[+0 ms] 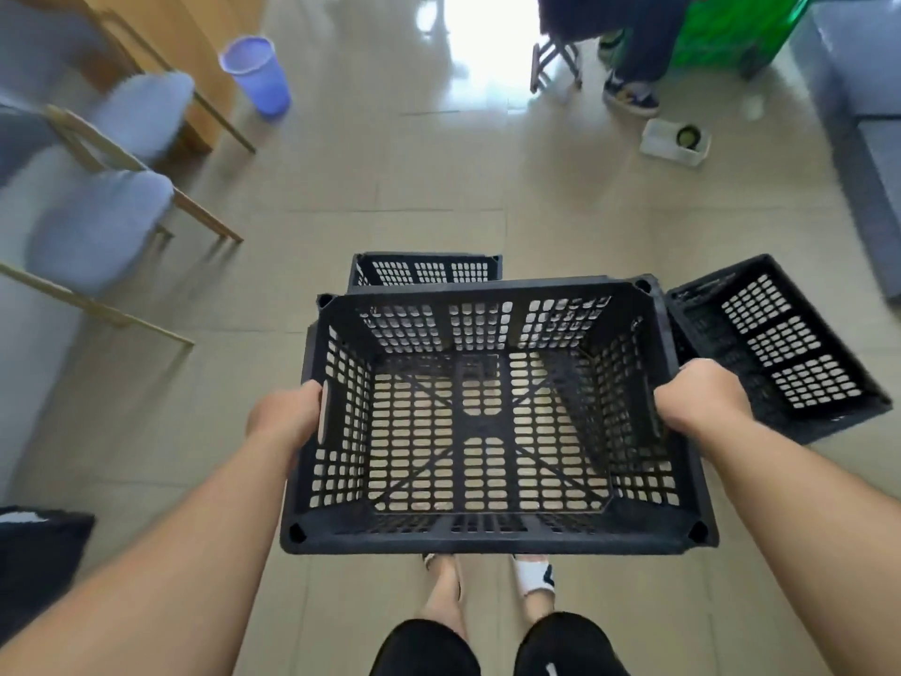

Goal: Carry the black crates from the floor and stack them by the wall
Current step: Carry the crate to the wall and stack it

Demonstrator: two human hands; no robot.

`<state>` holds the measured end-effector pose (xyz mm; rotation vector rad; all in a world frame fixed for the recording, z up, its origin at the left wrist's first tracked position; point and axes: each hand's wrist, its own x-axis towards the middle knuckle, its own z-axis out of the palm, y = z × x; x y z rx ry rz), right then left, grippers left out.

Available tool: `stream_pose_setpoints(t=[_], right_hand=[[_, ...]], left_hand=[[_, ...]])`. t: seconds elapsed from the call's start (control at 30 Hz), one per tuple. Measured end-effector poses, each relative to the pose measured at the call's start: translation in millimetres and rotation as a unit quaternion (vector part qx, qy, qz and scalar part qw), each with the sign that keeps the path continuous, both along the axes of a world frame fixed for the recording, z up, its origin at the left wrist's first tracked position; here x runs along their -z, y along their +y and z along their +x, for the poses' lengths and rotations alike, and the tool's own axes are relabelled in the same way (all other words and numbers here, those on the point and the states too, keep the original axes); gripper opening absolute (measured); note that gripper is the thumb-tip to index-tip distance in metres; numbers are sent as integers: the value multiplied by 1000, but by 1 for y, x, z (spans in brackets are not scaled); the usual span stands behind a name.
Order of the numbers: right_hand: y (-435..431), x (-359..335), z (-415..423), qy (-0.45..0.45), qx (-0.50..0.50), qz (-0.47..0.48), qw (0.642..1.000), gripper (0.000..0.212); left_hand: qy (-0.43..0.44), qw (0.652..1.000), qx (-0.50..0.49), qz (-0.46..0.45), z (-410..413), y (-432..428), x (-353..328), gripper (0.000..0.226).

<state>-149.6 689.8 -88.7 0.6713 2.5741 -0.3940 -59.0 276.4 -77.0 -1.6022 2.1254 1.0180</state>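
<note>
The person holds one black crate [487, 541] in the middle of the frame, lifted off the floor [414, 187] and kept level with its open side up, so the tiles show through its holes. The left hand [287, 417] grips the left short side, with the fingers curled into the handle slot, and the right hand [702, 397] grips the opposite side in the same way. A grip at both ends probably keeps the wide crate balanced and close to the body, above the person's feet at the bottom of the frame. A second crate [424, 270] stands on the floor just behind the held one, in the upper middle, and it is partly hidden by the rim. A third crate [780, 344] lies at the right of the frame, tilted onto its side, near the right hand but apart from it. These two seem to wait for their turn, so I judge the task is in its carrying step with more crates left. Two padded chairs [122, 114] stand at the left, and a purple bin [256, 73] is at the upper left. A white box [675, 141] lies on the floor at the upper right, near another person's shoe [631, 95]. I cannot tell which wall is the goal.
</note>
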Motion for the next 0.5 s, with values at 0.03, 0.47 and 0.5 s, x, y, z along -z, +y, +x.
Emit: stream_pose_setpoints(t=[0.03, 0.47, 0.5], right_hand=[[0, -15, -1, 8, -16, -6, 1000, 5], [-109, -145, -3, 110, -242, -31, 963, 15], [-126, -150, 2, 106, -263, -29, 959, 15]], left_hand=[[20, 1000, -17, -4, 7, 3, -17, 43], [151, 958, -241, 28, 176, -69, -107, 60], [159, 953, -258, 24, 190, -68, -121, 59]])
